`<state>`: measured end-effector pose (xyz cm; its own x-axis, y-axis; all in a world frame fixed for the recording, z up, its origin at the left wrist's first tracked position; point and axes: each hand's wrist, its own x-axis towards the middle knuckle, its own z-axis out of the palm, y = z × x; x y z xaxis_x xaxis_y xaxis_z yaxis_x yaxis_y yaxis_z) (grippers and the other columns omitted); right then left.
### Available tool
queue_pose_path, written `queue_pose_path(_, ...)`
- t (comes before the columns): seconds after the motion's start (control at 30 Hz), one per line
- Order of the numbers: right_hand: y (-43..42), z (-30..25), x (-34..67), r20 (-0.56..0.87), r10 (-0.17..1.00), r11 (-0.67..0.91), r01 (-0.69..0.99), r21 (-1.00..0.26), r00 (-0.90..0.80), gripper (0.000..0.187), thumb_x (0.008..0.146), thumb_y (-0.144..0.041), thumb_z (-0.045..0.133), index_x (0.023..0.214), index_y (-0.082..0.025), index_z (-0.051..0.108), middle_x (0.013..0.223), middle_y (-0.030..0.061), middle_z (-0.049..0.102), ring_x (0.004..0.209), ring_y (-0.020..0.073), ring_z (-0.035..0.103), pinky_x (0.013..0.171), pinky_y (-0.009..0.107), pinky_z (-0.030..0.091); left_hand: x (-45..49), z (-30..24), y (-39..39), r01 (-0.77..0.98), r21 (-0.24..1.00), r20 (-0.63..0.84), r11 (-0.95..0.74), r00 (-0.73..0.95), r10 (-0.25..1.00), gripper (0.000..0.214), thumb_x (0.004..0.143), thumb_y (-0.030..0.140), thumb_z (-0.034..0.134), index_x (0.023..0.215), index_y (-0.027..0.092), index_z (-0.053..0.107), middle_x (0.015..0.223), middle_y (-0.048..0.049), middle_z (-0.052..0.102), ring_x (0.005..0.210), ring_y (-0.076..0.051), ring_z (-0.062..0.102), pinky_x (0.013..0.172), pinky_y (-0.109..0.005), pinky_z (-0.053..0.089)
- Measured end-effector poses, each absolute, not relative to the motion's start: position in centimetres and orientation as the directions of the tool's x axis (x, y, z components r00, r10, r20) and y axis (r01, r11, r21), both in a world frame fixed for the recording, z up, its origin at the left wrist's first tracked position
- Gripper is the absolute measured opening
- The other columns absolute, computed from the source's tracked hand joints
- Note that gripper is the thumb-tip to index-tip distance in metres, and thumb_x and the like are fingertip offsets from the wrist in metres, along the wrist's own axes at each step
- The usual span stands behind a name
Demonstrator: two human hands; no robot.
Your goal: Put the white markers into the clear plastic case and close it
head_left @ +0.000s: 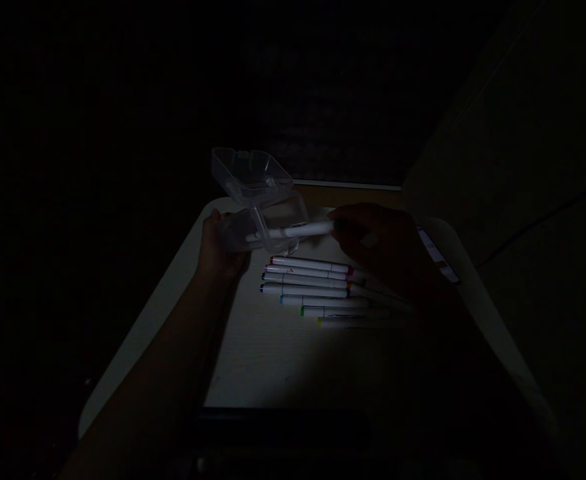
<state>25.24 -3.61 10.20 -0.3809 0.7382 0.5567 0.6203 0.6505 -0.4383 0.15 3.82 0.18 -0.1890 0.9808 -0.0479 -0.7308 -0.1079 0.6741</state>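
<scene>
My left hand [220,250] grips a clear plastic case [237,230] by its lower part, above the far left of the white table. The case's hinged lid [253,175] stands up and its mouth faces right. With my right hand [373,233] I pinch the dark green end of a white marker [303,231]; the marker's other end is inside the case. Below, several white markers [307,281] with coloured ends lie side by side on the table. My right hand and forearm shade the right ends of some of them.
The scene is very dark. On the white table [253,360], a phone [437,255] with a lit screen lies at the right, beyond my right hand. A dark bar-shaped object [283,427] runs along the near edge. A cable [537,223] shows at the right.
</scene>
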Motion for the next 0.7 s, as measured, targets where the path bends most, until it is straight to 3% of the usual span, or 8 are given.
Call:
queue_pose_path(0.17, -3.4, 9.9, 25.5, 0.58, 0.717, 0.669, 0.615, -0.418, -0.386, 0.025, 0.084, -0.021, 0.054, 0.105, -0.019, 0.068, 0.088, 0.0015, 0.071, 0.074, 0.0119, 0.065, 0.069, 0.023, 0.05, 0.4, 0.5, 3.8, -0.733, 0.665, -0.047, -0.143, -0.232, 0.971, 0.029, 0.097, 0.031, 0.034, 0.09, 0.014, 0.057, 0.071, -0.001, 0.064, 0.07, -0.012, 0.059, 0.071, -0.025, 0.046)
queue_pose_path(0.4, -3.4, 10.1, 25.7, 0.557, 0.738, 0.647, 0.63, -0.429, -0.38, 0.021, 0.085, -0.022, 0.053, 0.096, -0.016, 0.069, 0.088, 0.0023, 0.071, 0.074, 0.0121, 0.064, 0.067, 0.023, 0.046, 0.1, -0.3, 4.4, -0.737, 0.655, -0.079, -0.167, -0.287, 0.955, 0.027, 0.093, 0.039, 0.044, 0.086, 0.016, 0.058, 0.07, -0.0006, 0.064, 0.061, -0.012, 0.06, 0.066, -0.027, 0.05)
queue_pose_path(0.53, -3.0, 9.7, 26.2, 0.333, 0.837, 0.546, 0.716, -0.436, -0.435, 0.023, 0.088, -0.027, 0.048, 0.091, -0.017, 0.068, 0.086, 0.0029, 0.071, 0.075, 0.0136, 0.063, 0.067, 0.024, 0.044, 0.0, -0.6, 4.5, -0.743, 0.648, -0.036, -0.166, -0.248, 0.968, 0.028, 0.092, 0.039, 0.046, 0.084, 0.015, 0.059, 0.073, -0.0032, 0.066, 0.063, -0.013, 0.06, 0.064, -0.026, 0.049)
queue_pose_path(0.7, -1.9, 7.4, 26.6, -0.083, 0.849, 0.477, 0.825, -0.303, -0.522, 0.033, 0.086, -0.035, 0.053, 0.109, -0.015, 0.064, 0.094, 0.0079, 0.072, 0.083, 0.0184, 0.064, 0.069, 0.027, 0.043, -0.1, -0.6, 4.4, -0.742, 0.657, -0.063, -0.133, -0.23, 0.971, 0.029, 0.092, 0.039, 0.047, 0.088, 0.014, 0.06, 0.077, -0.0042, 0.066, 0.067, -0.013, 0.06, 0.068, -0.026, 0.047)
